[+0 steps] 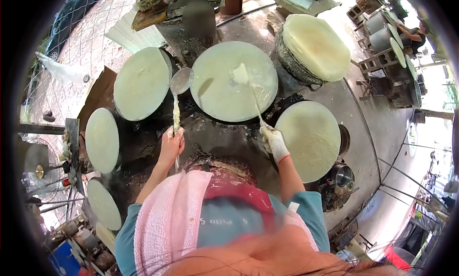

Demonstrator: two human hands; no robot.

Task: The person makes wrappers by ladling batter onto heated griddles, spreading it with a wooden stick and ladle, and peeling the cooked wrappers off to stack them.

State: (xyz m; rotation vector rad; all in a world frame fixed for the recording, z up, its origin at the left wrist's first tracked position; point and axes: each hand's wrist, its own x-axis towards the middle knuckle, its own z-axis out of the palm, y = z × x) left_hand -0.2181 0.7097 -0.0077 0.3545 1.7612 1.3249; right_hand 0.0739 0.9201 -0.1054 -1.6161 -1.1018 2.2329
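Note:
My bare left hand (171,146) is closed around the batter-caked handle of a ladle (182,81). The round bowl hangs between two griddles, over the gap or the rim; I cannot tell if it touches. In a white glove, my right hand (274,142) grips the long thin handle of a spatula (240,75). Its pale flat head lies over the middle round griddle (220,104), which shows streaks of pale residue and a dark oval shadow. A griddle with a pale sheet (143,84) stands to the left, and another pale-topped griddle (308,142) sits beside my right hand.
A stack of pale round sheets (315,46) rests on a drum at the upper right. Two more pale discs (102,139) stand at the left. A metal pot (343,175) is at the right. Another person (415,37) works far right among more griddles. A wire fence borders the left.

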